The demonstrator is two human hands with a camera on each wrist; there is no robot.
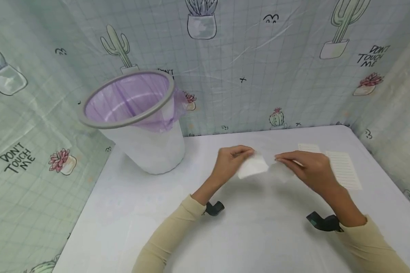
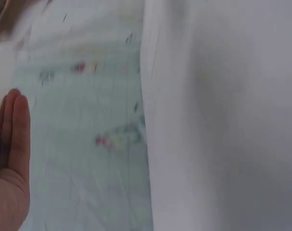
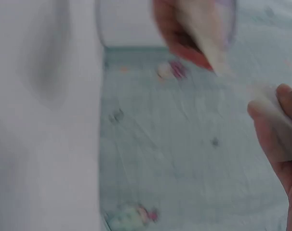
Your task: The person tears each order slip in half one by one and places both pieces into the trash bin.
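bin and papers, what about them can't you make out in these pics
Bin, head view: its inside bottom, hidden by the near rim.
White piece, left wrist view: cut off by the left edge.
Thin piece, head view: outline, blurred.
Lined sheets, head view: any writing, too small; part hidden by the right hand.

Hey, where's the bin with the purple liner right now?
In the head view, the white bin stands on the left, at the far-left corner of the table, in front of the cactus-print curtain and beyond the left hand.
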